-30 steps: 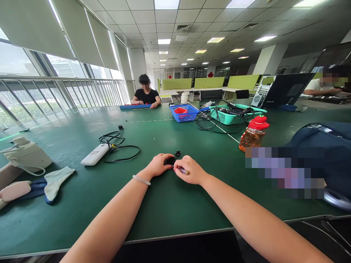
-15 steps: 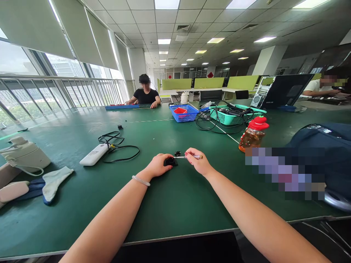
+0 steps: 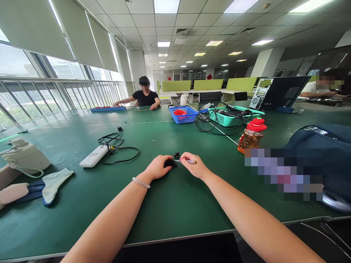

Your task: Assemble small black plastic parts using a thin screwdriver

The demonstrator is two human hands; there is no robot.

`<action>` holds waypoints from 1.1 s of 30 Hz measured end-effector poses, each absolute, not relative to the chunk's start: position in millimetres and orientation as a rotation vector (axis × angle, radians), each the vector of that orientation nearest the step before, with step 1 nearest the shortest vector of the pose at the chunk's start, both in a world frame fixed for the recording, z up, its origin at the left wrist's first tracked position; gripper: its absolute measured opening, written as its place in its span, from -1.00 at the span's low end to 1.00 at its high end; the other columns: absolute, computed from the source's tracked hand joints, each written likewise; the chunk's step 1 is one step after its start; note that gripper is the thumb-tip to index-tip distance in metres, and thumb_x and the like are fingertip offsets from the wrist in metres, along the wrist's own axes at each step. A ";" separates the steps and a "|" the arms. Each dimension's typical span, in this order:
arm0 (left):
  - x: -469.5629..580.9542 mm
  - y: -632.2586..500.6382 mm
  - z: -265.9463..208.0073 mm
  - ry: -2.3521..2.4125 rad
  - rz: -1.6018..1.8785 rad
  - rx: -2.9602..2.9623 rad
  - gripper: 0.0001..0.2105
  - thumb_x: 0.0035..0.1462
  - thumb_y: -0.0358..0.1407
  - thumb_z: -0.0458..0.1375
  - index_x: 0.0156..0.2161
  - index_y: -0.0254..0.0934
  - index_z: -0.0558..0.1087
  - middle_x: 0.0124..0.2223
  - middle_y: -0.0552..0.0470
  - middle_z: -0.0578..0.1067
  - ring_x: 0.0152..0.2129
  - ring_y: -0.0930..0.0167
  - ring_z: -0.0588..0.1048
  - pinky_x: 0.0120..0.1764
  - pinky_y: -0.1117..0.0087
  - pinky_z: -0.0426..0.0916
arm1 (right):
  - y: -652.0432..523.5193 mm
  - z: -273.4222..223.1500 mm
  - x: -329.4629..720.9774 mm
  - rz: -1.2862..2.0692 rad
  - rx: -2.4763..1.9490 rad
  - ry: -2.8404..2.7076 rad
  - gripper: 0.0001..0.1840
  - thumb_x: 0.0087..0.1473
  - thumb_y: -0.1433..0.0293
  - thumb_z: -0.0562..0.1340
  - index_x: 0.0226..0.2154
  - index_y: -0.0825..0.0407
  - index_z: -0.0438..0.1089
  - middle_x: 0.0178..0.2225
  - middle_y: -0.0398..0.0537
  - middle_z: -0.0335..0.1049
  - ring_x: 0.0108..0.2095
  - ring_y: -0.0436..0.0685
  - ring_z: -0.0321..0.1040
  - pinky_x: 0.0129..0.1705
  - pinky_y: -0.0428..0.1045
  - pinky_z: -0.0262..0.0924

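Note:
On the green table my left hand is closed round a small black part, its fingers and thumb covering much of it. My right hand grips a slim screwdriver held nearly level, its metal shaft pointing left. The shaft's end meets the right side of the black part; whether it sits in a screw is too small to tell. Just beyond, a second small black piece with a notched outline lies on the tabletop, touched by neither hand.
To the left are a white power bank with a black cable, a cream bottle and a cloth. A blue basket, a green basket, a red-capped bottle and a dark bag stand beyond and right. A person sits opposite.
My right hand has shifted left with the screwdriver, so less shaft shows between it and the black part. Across the table, the blue tray has moved left, the person's arm now stretched towards it.

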State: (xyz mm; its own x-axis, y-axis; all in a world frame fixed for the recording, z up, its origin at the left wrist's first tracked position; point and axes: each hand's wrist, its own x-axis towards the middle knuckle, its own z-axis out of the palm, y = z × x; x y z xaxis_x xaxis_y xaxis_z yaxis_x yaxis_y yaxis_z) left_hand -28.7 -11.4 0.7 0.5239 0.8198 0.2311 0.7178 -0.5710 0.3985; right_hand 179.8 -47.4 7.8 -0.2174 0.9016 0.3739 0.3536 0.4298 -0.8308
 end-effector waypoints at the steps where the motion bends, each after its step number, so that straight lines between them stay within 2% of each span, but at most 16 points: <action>1: -28.4 -11.7 0.8 1.289 0.588 2.516 -0.59 0.08 -0.28 0.16 0.08 -0.21 0.40 0.01 -0.06 0.53 -0.03 0.22 0.46 0.09 0.19 0.34 | -47.2 7.7 180.0 0.768 -1.072 -1.774 -0.70 0.06 0.14 0.14 -0.53 -0.01 0.24 -0.59 -0.24 0.15 -0.56 -0.01 0.06 -0.48 -0.07 -0.03; 6: -27.3 -11.0 1.9 1.248 0.714 2.512 -0.59 0.14 -0.33 0.09 0.13 -0.18 0.34 0.05 -0.03 0.51 -0.01 0.28 0.46 0.10 0.22 0.33 | -40.7 5.7 188.1 0.881 -0.974 -1.614 -0.66 0.05 0.09 0.20 -0.51 0.00 0.26 -0.62 -0.24 0.13 -0.59 -0.02 0.06 -0.51 -0.08 -0.01; 10: -26.8 -8.1 0.1 1.450 0.702 2.525 -0.54 0.21 -0.45 -0.08 0.20 -0.15 0.27 0.14 -0.02 0.44 0.07 0.32 0.40 0.12 0.24 0.30 | -29.8 0.8 201.2 0.843 -1.013 -1.382 -0.64 0.01 0.05 0.24 -0.47 0.00 0.29 -0.60 -0.23 0.16 -0.57 -0.02 0.08 -0.50 -0.08 0.00; 13: -27.6 -6.9 -3.3 1.647 0.611 2.508 -0.49 0.20 -0.49 -0.13 0.22 -0.13 0.26 0.15 -0.08 0.42 0.05 0.23 0.39 0.09 0.10 0.28 | -22.1 -6.1 208.0 0.846 -1.104 -1.395 -0.69 -0.08 0.10 0.30 -0.43 0.00 0.37 -0.50 -0.18 0.27 -0.50 0.00 0.16 -0.43 -0.06 0.08; 16: -29.2 -7.7 -5.9 1.739 0.522 2.506 -0.50 0.16 -0.50 -0.08 0.16 -0.09 0.36 0.08 -0.11 0.46 0.02 0.16 0.39 0.09 -0.03 0.20 | -17.5 -12.9 209.0 0.931 -1.146 -1.445 -0.71 -0.14 0.16 0.31 -0.37 0.00 0.44 -0.41 -0.13 0.37 -0.45 0.02 0.21 -0.35 -0.04 0.14; 20: -29.0 -10.7 -3.7 1.829 0.458 2.502 -0.62 0.18 -0.41 -0.03 0.01 -0.06 0.50 0.04 -0.09 0.49 0.01 0.14 0.38 0.14 -0.09 0.10 | -16.3 -17.0 206.8 0.983 -1.158 -1.486 -0.70 -0.13 0.19 0.29 -0.32 0.00 0.47 -0.40 -0.13 0.39 -0.43 0.03 0.22 -0.30 -0.01 0.17; 23: -27.3 -12.4 1.6 1.884 0.462 2.477 -0.67 0.24 -0.27 -0.05 -0.09 -0.11 0.56 -0.04 -0.10 0.53 -0.04 0.12 0.42 0.09 -0.06 0.17 | -16.9 -17.1 206.4 0.983 -1.169 -1.503 -0.71 -0.12 0.19 0.28 -0.32 0.00 0.48 -0.40 -0.13 0.39 -0.44 0.02 0.21 -0.29 0.00 0.17; 27: -24.5 -13.7 7.4 1.891 0.491 2.455 -0.51 0.31 -0.08 -0.18 -0.24 -0.23 0.58 -0.12 -0.16 0.55 -0.13 0.15 0.48 -0.04 0.12 0.33 | -16.9 -17.0 206.8 0.981 -1.170 -1.502 -0.71 -0.11 0.20 0.27 -0.31 0.00 0.48 -0.41 -0.14 0.38 -0.45 0.02 0.21 -0.30 0.00 0.17; 30: -20.7 -15.4 7.1 1.788 0.530 2.512 -0.54 0.32 -0.05 -0.16 -0.04 -0.22 0.50 0.09 -0.10 0.46 0.00 0.22 0.43 0.07 0.22 0.29 | -16.6 -17.1 206.2 0.987 -1.168 -1.507 -0.71 -0.11 0.21 0.27 -0.31 0.00 0.48 -0.41 -0.14 0.39 -0.44 0.02 0.22 -0.29 0.00 0.17; 33: -15.3 -17.4 1.9 1.508 0.526 2.623 -0.53 0.27 -0.04 -0.03 0.21 -0.17 0.28 0.27 -0.03 0.30 0.17 0.26 0.28 0.20 0.24 0.17 | -16.8 -16.7 205.1 0.989 -1.150 -1.525 -0.72 -0.12 0.22 0.26 -0.32 0.00 0.48 -0.39 -0.13 0.40 -0.44 0.02 0.23 -0.29 0.00 0.18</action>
State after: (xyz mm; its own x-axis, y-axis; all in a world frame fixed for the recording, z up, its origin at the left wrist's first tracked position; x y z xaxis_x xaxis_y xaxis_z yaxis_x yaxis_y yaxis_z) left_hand -15.3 -17.4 1.9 0.4596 0.8499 0.2576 0.8259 -0.5157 0.2280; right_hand 205.1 -16.8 -16.7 -0.1055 0.9714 0.2127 0.2026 0.2303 -0.9518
